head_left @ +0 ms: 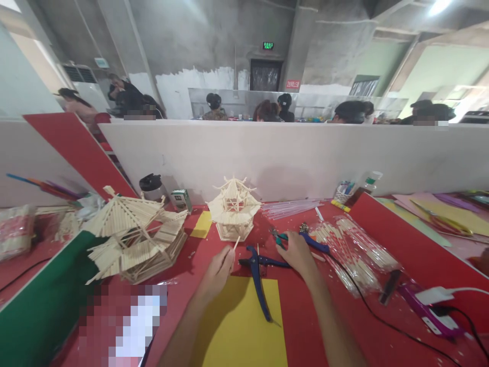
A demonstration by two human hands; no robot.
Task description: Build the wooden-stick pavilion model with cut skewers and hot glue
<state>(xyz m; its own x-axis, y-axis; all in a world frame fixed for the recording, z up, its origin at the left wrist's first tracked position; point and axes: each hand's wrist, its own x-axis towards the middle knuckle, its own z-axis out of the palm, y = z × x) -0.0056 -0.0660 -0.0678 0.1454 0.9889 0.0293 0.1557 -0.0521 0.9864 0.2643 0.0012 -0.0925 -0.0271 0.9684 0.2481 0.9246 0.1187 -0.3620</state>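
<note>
Stick (237,242) is jutting from my left hand (219,266), thumb and fingers closing on its lower end, perhaps so its upper end is pointing free, just short of the small pavilion (235,216). My right hand (300,256) is curling round the green-handled pliers (281,237), fingers bent nearly closed over the grips; how hard they are pressing, I cannot tell. A blue cutter (259,290) is lying between my hands, partly over a yellow sheet (240,331), seemingly for easy reach; bagged sticks (351,250) are lying close by at right of frame, probably likewise. At the centre of the frame, the small pavilion is standing upright, showing pale slatted roofs in two tiers, upturned corners and open framing between.
</note>
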